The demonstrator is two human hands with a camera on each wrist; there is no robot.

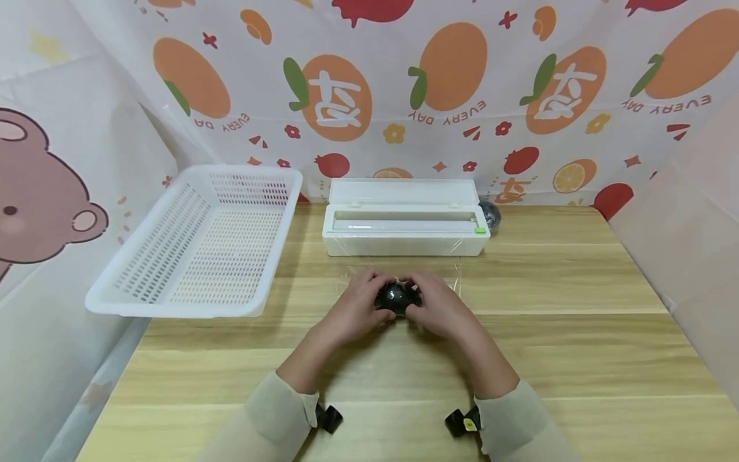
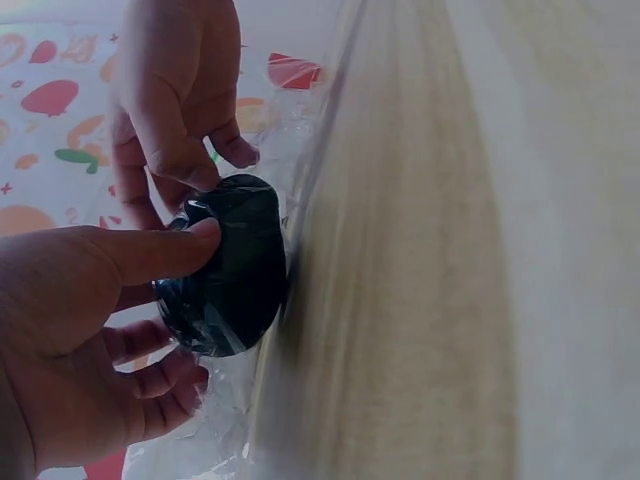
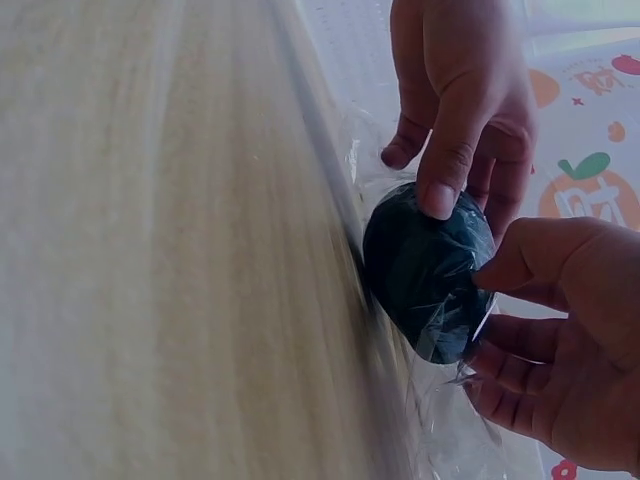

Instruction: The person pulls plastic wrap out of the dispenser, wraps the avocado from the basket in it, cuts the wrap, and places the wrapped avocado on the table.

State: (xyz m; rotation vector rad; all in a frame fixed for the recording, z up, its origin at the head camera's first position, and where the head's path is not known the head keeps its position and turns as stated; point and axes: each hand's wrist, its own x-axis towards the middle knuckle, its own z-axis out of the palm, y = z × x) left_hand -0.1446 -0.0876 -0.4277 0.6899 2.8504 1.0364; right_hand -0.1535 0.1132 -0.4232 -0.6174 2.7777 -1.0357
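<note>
A dark, smooth, rounded object (image 1: 396, 296) sits on a sheet of clear cling film (image 1: 455, 277) at mid-table. My left hand (image 1: 360, 300) holds its left side and my right hand (image 1: 437, 304) its right. In the left wrist view, the left thumb (image 2: 180, 250) presses over the film-covered object (image 2: 245, 265), with the other fingers curled below. The right wrist view has the right hand (image 3: 575, 330) pinching the film at the object's side. Wrinkled film clings to its surface, and a loose part (image 3: 455, 435) trails beside it. Its exact kind cannot be told.
A white cling film dispenser (image 1: 404, 246) stands just beyond the hands, lid raised, with a green slider at its right end. Behind its right end shows another dark, shiny round object (image 1: 492, 216). At left is a white perforated plastic basket (image 1: 293, 192). Printed cloth hangs behind the table.
</note>
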